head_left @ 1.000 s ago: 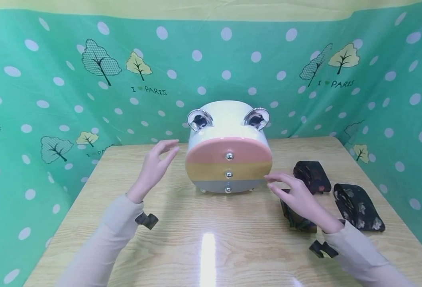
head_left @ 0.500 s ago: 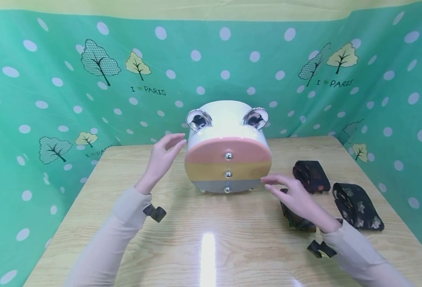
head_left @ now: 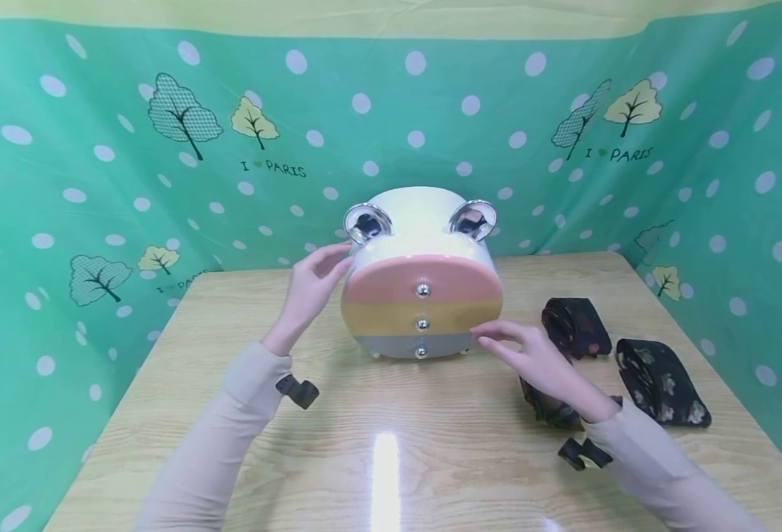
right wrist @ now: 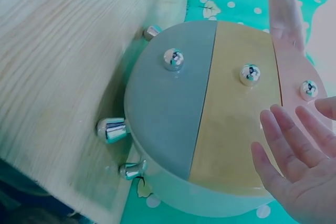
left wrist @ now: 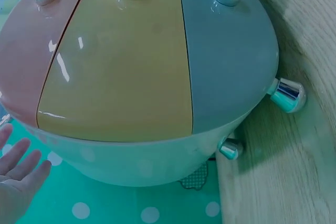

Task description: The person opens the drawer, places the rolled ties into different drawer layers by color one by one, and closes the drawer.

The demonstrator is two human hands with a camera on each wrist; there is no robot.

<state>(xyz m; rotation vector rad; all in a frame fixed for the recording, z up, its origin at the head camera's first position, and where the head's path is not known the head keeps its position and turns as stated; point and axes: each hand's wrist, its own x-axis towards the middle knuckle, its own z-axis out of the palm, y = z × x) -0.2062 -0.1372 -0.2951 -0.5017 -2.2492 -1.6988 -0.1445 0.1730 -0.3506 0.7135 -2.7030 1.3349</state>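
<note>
The box (head_left: 422,272) stands on the table (head_left: 457,414). The left hand (head_left: 309,292), fingers loosely bent and holding nothing, is just beside its left wall; the right hand (head_left: 538,360), loosely spread, also unladen, is by its lower right front. Dark bundles (head_left: 666,388) lie to its right.

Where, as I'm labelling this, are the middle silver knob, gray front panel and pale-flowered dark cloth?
Middle silver knob (head_left: 422,324): head view, rounded front.
Gray front panel (right wrist: 167,114): right wrist view, bare middle.
Pale-flowered dark cloth (head_left: 667,388): head view, upper face.
</note>
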